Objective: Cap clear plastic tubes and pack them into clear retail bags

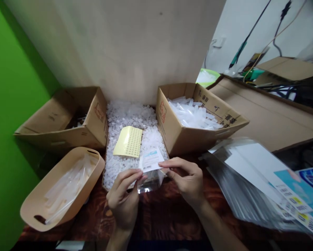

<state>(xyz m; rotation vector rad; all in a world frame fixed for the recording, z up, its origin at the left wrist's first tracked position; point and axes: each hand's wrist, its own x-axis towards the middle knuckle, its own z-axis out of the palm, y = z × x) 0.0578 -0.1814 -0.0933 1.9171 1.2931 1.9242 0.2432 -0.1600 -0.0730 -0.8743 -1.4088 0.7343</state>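
Note:
A small clear plastic bag [150, 174] with a white printed card and barcode at its top is held up between both hands over the dark wooden table. My left hand [125, 197] pinches the bag's left edge with thumb and fingers. My right hand [185, 177] pinches its right edge. Just behind the bag lies a heap of small white plastic pieces [130, 120] with a yellow sticker sheet [128, 142] resting on it.
An open cardboard box [182, 137] of clear tubes stands at the right, another cardboard box [67, 134] at the left. A tan oval tray [38, 198] with clear tubes sits front left. A stack of clear bags with printed cards [263, 181] spreads at the right.

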